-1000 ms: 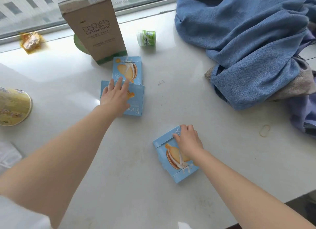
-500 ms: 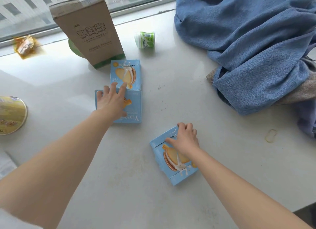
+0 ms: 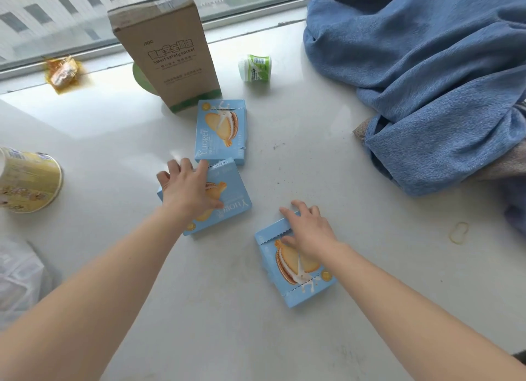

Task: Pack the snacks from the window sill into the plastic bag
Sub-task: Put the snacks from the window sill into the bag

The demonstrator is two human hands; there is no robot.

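Three flat blue biscuit boxes lie on the white window sill [image 3: 284, 338]. The far box [image 3: 220, 130] lies untouched below a brown carton. My left hand [image 3: 189, 193] presses on the middle box [image 3: 230, 207], fingers hooked over its far left edge; this box sits skewed. My right hand [image 3: 310, 230] rests on the near box [image 3: 301, 278], fingers over its far edge and thumb on its top face. A crumpled clear plastic bag [image 3: 17, 278] shows at the left edge.
A tall brown carton [image 3: 165, 48] stands at the back, with a small green bottle [image 3: 254, 67] to its right and a yellow wrapped sweet [image 3: 62, 72] by the window. A yellow cup [image 3: 28, 178] lies at left. Blue cloth [image 3: 427, 76] fills the right; a rubber band [image 3: 458, 232] lies near it.
The middle box has turned and slid toward me under my left hand, no longer squared with the far box. My right hand has curled more over the near box's far edge.
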